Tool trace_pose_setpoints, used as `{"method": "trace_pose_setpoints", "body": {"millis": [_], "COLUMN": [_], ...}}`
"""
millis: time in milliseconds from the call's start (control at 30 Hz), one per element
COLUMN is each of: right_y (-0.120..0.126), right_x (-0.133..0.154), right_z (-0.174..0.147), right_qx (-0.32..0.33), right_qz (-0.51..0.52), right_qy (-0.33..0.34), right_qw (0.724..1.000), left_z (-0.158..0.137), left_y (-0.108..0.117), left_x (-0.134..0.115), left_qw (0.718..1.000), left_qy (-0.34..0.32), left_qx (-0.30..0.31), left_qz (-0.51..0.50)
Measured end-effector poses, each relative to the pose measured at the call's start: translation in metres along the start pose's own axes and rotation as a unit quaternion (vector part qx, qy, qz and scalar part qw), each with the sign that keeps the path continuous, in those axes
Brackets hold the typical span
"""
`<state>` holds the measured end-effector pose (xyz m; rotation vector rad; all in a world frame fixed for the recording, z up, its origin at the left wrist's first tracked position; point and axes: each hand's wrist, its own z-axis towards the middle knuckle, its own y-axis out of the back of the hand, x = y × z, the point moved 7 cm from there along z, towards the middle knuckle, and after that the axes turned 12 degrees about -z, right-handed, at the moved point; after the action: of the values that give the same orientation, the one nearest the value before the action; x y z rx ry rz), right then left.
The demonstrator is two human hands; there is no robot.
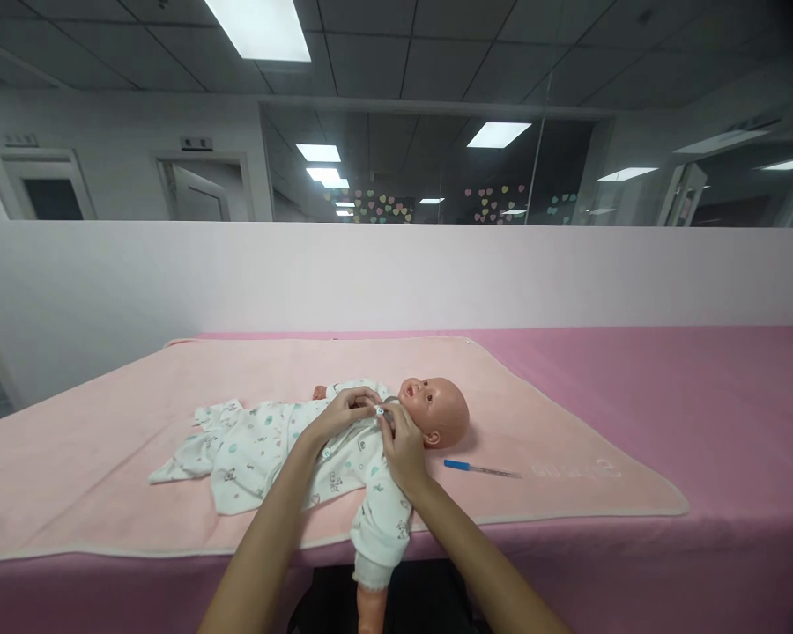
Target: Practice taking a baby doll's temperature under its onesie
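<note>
A baby doll lies on its back, its head to the right, wearing a white printed baby romper. At the romper's neckline, just below the doll's chin, my left hand is closed with its fingertips pinching the cloth. My right hand pinches the neckline edge from the other side, its thumb and fingers close to the left fingertips. A small snap button shows between both hands. One sleeved doll arm hangs over the table's front edge toward me. The romper's lower part spreads out flat to the left.
Under the doll, a peach blanket covers much of the pink-covered table. A thin pen-like stick with a blue end lies right of the doll's shoulder. Behind the table stands a low white partition, with glass above it.
</note>
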<state>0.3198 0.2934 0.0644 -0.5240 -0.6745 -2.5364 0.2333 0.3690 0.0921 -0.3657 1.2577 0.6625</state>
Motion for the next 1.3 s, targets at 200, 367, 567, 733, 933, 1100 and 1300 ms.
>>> {"method": "trace_pose_setpoints", "body": {"millis": [200, 367, 567, 733, 933, 1100, 1300], "right_y": [0.001, 0.000, 0.001, 0.002, 0.003, -0.004, -0.015], "right_x": [0.000, -0.001, -0.001, -0.001, 0.004, 0.031, 0.051], "right_z": [0.000, 0.000, 0.000, 0.000, -0.002, 0.001, 0.007], "right_qx": [-0.008, -0.021, -0.027, -0.033, -0.057, -0.005, 0.043], "right_qz": [-0.002, -0.004, -0.006, -0.013, -0.062, -0.089, -0.093], "right_qy": [-0.005, 0.001, -0.001, -0.002, 0.046, 0.173, 0.177], "right_qw": [1.000, 1.000, 1.000, 0.999, 0.995, 0.981, 0.979], "left_z": [0.000, 0.000, 0.001, -0.009, -0.049, -0.077, -0.084], "left_y": [0.005, 0.008, 0.005, 0.000, 0.003, 0.021, 0.021], "left_x": [0.004, 0.002, 0.001, -0.005, -0.014, -0.014, -0.016], "left_qw": [0.999, 0.998, 0.999, 0.994, 0.975, 0.919, 0.878], "left_qy": [0.009, -0.004, 0.001, -0.023, -0.095, -0.151, -0.169], "left_qx": [-0.014, -0.039, -0.024, -0.018, -0.100, -0.275, -0.353], "left_qz": [0.029, 0.054, 0.048, 0.103, 0.173, 0.241, 0.275]}}
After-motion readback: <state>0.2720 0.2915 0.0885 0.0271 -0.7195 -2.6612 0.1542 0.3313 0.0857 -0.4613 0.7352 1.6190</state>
